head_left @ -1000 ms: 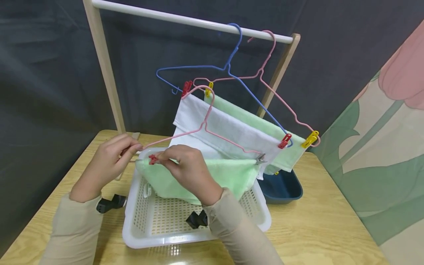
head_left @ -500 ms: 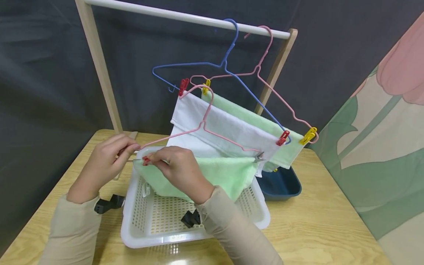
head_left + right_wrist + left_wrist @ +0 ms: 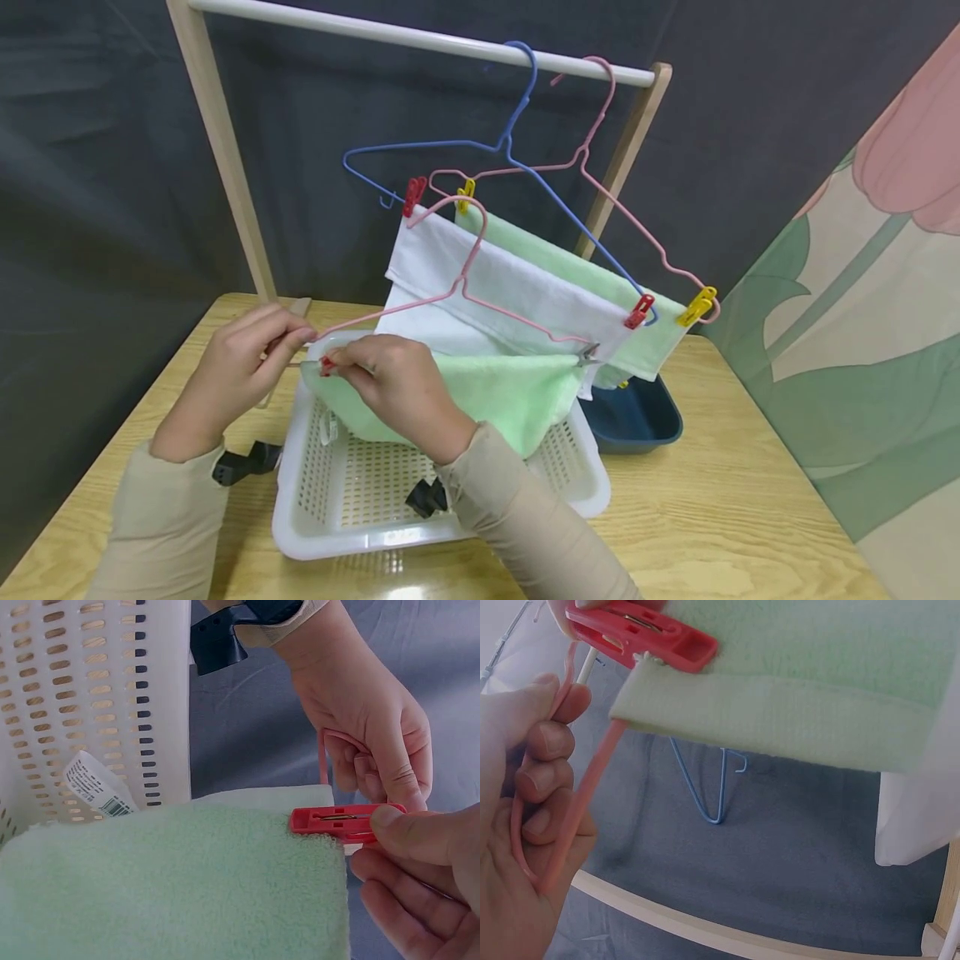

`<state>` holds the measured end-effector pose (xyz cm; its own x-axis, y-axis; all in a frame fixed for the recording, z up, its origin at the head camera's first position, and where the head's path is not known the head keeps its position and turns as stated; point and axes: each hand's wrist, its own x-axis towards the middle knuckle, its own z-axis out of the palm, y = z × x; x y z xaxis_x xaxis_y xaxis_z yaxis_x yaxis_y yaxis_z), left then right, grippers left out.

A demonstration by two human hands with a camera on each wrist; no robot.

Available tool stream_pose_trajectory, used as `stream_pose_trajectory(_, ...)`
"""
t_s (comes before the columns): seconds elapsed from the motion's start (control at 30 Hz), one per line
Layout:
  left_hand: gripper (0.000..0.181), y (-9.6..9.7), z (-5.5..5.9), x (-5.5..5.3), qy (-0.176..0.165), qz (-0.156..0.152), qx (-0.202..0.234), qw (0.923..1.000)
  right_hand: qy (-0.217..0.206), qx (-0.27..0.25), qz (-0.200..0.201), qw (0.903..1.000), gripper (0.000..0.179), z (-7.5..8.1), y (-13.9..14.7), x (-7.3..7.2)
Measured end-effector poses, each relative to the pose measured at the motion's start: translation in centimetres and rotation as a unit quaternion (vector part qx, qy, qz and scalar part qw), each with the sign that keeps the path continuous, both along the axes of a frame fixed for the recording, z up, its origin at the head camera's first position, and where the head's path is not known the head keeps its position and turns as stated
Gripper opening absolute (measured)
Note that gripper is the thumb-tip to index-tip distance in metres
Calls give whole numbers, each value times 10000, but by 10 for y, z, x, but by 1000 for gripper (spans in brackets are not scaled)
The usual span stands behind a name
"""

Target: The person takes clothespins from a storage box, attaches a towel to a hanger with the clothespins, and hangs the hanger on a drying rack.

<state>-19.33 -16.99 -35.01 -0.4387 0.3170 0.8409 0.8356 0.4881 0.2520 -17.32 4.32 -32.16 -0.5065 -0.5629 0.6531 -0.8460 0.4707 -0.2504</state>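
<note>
My left hand (image 3: 238, 367) grips the left end of a pink clothes hanger (image 3: 422, 305), its fingers curled round the wire in the left wrist view. A light green towel (image 3: 495, 387) hangs from the hanger's lower bar over the basket. My right hand (image 3: 405, 387) pinches a red clothespin (image 3: 330, 820) between thumb and fingers. That clothespin sits over the towel's edge near the left corner, close to my left hand. At the hanger's right end, a grey clothespin (image 3: 588, 354) clips the towel. A label (image 3: 99, 784) sticks out from the towel in the right wrist view.
A white perforated basket (image 3: 318, 546) stands on the wooden table (image 3: 720, 500). Behind it, a rack bar (image 3: 375, 32) carries a blue hanger (image 3: 427, 145) and another pink hanger (image 3: 637, 218), with clipped towels. A dark blue bin (image 3: 637, 421) is at the right.
My right hand and the red clothespin have shifted slightly left along the green towel's top edge. My left hand keeps its grip on the hanger. The head view has shifted a little.
</note>
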Motion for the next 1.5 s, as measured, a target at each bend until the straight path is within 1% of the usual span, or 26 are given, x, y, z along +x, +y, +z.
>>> stream_pose_trajectory(0.17,46,1,0,0,-16,-20,-24,10000,-8,88,10,10000,10,0,-1,0)
stream_pose_trajectory(0.33,43,1,0,0,-63,-64,-59,9999,68,238,-119,9996,9,1,0,1)
stream_pose_trajectory(0.53,49,2,-1,0,-93,6,-81,9999,-30,396,-297,9988,10,2,0,2)
stream_pose_trajectory(0.67,51,2,-1,0,-154,12,-93,9998,-264,361,-445,9980,16,2,-1,3)
stream_pose_trajectory(0.77,52,2,-2,1,-192,2,-101,9998,-486,207,-526,9972,19,1,-1,3)
stream_pose_trajectory(1.03,51,3,-1,0,-72,-61,-76,9999,-1005,-175,-768,9918,17,1,-2,4)
stream_pose_trajectory(1.2,50,3,-1,-1,-28,-91,-68,9999,-1219,-155,-946,9879,16,2,-2,5)
stream_pose_trajectory(1.37,51,4,-2,-1,-54,-53,-67,9999,-1312,-97,-992,9863,16,2,-2,5)
stream_pose_trajectory(1.5,51,4,-2,0,-60,-38,-53,10000,-1438,-143,-865,9857,16,3,-2,4)
